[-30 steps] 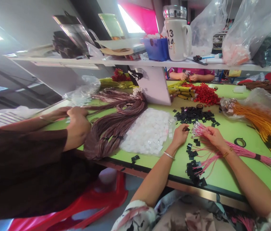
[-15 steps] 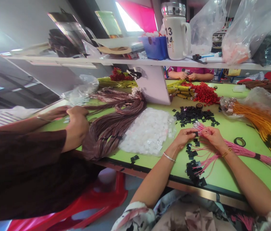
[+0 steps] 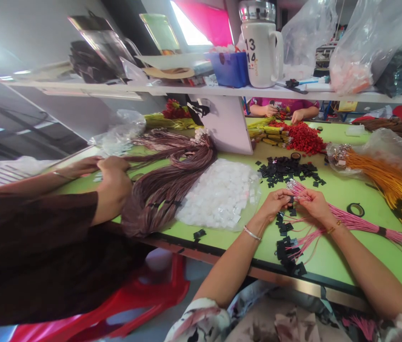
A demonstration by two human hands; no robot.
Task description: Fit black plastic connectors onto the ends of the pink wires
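Note:
My left hand (image 3: 274,204) and my right hand (image 3: 312,204) meet fingertip to fingertip over the green table (image 3: 332,256). The left pinches a small black connector (image 3: 291,200); the right pinches the tip of a pink wire. A bundle of pink wires (image 3: 350,221) runs from under my right hand toward the right. Finished pink wires with black ends (image 3: 290,247) lie in front of my hands. A heap of loose black connectors (image 3: 288,170) sits just beyond them.
A pile of white connectors (image 3: 220,192) lies to the left, brown wire bundles (image 3: 165,190) beyond it, handled by a person's hands (image 3: 110,178). Orange wires in a bag (image 3: 382,175), red connectors (image 3: 304,137), a tape ring (image 3: 356,209) and another person's hands (image 3: 284,113) lie farther off. A shelf carries a mug (image 3: 261,45).
My left hand drew back from the black heap with a connector and joined my right hand, which lifted a pink wire tip to meet it.

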